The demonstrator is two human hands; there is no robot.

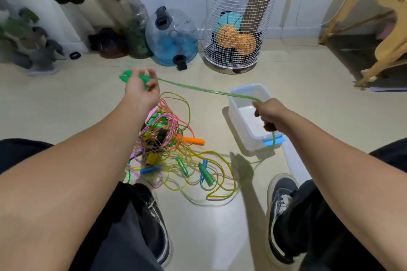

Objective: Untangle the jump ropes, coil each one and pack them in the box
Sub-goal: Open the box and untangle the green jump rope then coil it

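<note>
Got the green rope point(207, 90) stretched between my hands: left hand point(141, 88) curled round its handles, right hand point(269, 114) fisted on the cord over the box point(236, 94). Looks like I'm coiling this one, so next is probably wrapping loops. The pile point(169, 149) on the floor is a tangled mess.
</note>
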